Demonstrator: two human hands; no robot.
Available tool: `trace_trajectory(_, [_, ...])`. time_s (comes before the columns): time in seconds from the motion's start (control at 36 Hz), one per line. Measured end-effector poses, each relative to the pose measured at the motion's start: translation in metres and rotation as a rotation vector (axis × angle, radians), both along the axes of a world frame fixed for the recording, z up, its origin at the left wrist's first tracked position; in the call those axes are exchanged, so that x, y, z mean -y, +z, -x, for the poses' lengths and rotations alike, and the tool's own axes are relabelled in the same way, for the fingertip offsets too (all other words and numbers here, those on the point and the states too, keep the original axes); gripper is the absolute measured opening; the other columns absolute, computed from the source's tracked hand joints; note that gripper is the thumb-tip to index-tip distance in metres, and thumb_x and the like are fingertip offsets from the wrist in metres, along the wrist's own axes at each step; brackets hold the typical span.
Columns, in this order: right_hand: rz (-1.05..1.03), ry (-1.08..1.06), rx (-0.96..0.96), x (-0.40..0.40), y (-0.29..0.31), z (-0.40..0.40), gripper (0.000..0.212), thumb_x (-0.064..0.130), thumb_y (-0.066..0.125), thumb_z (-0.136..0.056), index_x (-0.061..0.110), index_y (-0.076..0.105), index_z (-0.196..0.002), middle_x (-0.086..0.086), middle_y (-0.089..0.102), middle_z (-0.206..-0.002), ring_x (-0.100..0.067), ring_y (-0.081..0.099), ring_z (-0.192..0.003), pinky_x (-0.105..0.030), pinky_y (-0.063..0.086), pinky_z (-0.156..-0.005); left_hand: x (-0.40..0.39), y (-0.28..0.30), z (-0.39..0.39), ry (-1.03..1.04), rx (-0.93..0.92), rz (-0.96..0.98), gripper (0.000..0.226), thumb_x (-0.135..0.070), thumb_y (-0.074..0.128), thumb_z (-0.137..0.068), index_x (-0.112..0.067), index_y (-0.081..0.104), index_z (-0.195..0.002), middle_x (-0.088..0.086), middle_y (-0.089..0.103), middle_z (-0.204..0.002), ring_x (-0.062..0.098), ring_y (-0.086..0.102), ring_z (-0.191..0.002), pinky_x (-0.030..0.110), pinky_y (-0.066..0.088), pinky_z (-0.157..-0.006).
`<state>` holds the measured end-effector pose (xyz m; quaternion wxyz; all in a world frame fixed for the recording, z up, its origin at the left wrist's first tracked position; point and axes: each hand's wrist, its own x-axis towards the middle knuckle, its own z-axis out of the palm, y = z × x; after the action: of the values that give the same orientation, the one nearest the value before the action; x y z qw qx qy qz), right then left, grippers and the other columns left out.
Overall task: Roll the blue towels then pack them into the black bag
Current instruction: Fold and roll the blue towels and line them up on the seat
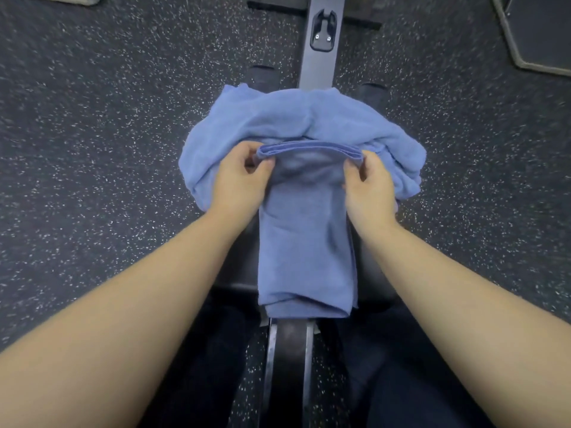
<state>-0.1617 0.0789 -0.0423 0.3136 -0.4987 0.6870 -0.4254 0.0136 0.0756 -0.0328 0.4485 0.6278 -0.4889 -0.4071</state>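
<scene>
- Speckled dark floor (92, 149), black bench (321, 35) in middle.
- Folded towel (306, 242) lies along bench; crumpled towel (278, 118) just behind it.
- L hand (241, 177) & R hand (370, 186) both pinch far edge of folded towel.

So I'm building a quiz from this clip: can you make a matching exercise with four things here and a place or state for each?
Things:
1. folded blue towel
2. crumpled blue towel heap
3. left hand
4. right hand

Places or states:
A. pinches the strip's far right corner
B. bunched at the far end
C. laid flat as a long strip on the black bench
D. pinches the strip's far left corner

Pairs: 1-C, 2-B, 3-D, 4-A
</scene>
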Motion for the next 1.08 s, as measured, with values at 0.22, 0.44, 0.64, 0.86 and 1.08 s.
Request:
trace_trajectory(0.22, [-0.108,0.251,-0.075,0.010,-0.006,0.010,0.071,0.014,0.053,-0.096,0.008,0.008,-0.151,-0.005,0.022,-0.156,-0.012,0.022,-0.143,-0.024,0.018,-0.116,-0.004,-0.029,-0.009,-0.338,0.206,0.102,0.082,-0.035,0.064,-0.081,-0.028,0.018,-0.149,0.008,0.027,-0.155,0.024,0.026,-0.143,0.036,0.025,-0.117])
trace_trajectory(0.44, [-0.283,0.560,-0.372,-0.059,-0.009,0.016,0.059,0.015,0.062,-0.092,0.008,0.036,-0.144,-0.009,0.032,-0.152,-0.019,0.028,-0.142,-0.005,0.010,-0.102,-0.089,-0.046,0.001,-0.750,0.450,-0.151,0.087,-0.039,0.078,-0.075,-0.020,0.033,-0.147,0.007,0.006,-0.160,0.015,0.009,-0.147,0.024,0.011,-0.118])
trace_trajectory(0.64, [-0.494,0.727,-0.530,-0.108,-0.003,0.023,0.057,0.033,0.066,-0.088,0.024,0.044,-0.140,-0.005,0.016,-0.158,-0.017,0.014,-0.145,-0.020,0.011,-0.112,-0.126,-0.049,0.004,-0.769,0.705,-0.051,0.046,-0.014,0.065,-0.083,-0.011,0.051,-0.126,0.007,0.033,-0.146,0.024,0.028,-0.137,0.041,0.035,-0.107])
trace_trajectory(0.86, [-0.502,0.699,-0.587,-0.128,-0.007,0.046,0.038,0.014,0.053,-0.095,0.026,0.055,-0.132,-0.004,0.025,-0.154,-0.021,0.030,-0.139,-0.026,0.024,-0.113,-0.131,-0.041,0.003,-0.534,0.674,-0.027,0.020,-0.010,0.057,-0.087,-0.012,0.061,-0.107,0.001,0.048,-0.108,0.019,0.044,-0.104,0.025,0.036,-0.090])
trace_trajectory(1.08, [-0.485,0.670,-0.582,-0.132,-0.014,0.044,0.040,0.026,0.057,-0.095,0.026,0.053,-0.134,-0.003,0.027,-0.153,-0.019,0.029,-0.139,-0.026,0.024,-0.113,-0.130,-0.025,0.005,-0.389,0.651,-0.081,0.008,-0.011,0.058,-0.088,-0.016,0.053,-0.089,-0.002,0.050,-0.090,0.021,0.049,-0.081,0.033,0.039,-0.072])
